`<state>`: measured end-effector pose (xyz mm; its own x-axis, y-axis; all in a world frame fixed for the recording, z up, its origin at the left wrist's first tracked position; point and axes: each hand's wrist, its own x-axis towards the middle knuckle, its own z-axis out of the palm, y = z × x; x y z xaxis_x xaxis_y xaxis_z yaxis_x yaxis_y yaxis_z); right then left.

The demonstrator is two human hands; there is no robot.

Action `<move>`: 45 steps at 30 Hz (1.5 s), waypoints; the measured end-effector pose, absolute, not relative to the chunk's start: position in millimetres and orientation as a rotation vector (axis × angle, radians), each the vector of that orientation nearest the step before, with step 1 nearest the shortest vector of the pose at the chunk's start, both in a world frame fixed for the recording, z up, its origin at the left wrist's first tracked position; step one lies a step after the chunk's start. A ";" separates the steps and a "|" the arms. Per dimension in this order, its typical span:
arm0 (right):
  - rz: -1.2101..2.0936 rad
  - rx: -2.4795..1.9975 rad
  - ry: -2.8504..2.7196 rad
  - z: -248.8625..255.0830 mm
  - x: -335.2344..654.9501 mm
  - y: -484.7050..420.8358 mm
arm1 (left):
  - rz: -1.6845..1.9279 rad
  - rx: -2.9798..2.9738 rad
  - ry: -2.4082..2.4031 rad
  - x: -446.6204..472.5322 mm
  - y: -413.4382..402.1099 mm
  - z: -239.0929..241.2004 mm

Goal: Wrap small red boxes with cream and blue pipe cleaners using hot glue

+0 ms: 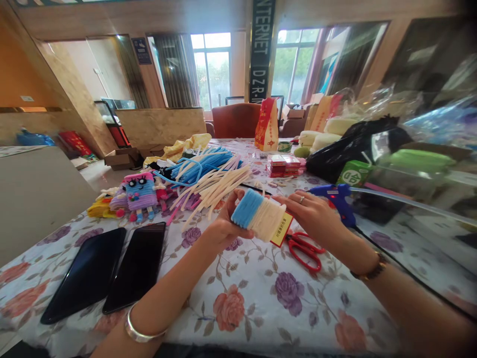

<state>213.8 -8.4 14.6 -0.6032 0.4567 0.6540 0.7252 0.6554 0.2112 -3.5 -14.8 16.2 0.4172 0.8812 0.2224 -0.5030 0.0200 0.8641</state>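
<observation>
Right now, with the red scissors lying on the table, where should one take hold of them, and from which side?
Probably by the handle loops: the red scissors lie flat on the floral tablecloth with both loops bare and turned toward the person. Their blade end is hidden under the right hand and the wrapped piece. So come from above, on the near side.

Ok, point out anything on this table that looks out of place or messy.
Nothing looks spilled or damaged. The pipe cleaners lie in a loose, splayed heap rather than bundled. The red scissors lie partly under the right hand. Both hands hold the blue and cream wrapped block; the left hand grips its blue end.
</observation>
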 end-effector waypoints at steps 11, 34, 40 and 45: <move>-0.342 -1.006 -2.345 10.7 202.9 -10.4 | 1.205 1.054 0.437 -5.6 -7.9 4.8; 0.427 -1.232 -2.226 31.7 182.8 -35.9 | 1.238 0.918 0.356 2.5 -0.1 1.8; 0.325 -1.323 -2.229 38.4 180.4 -39.5 | 1.181 1.021 0.431 4.5 0.3 3.3; 0.259 -1.392 -2.228 36.3 180.8 -37.6 | 1.156 1.039 0.495 3.4 0.5 5.1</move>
<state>180.8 -37.6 36.3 -0.3546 0.8824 0.3093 0.7880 0.4601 -0.4091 3.4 0.5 5.1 0.3695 0.9126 0.1753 -0.5024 0.0375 0.8638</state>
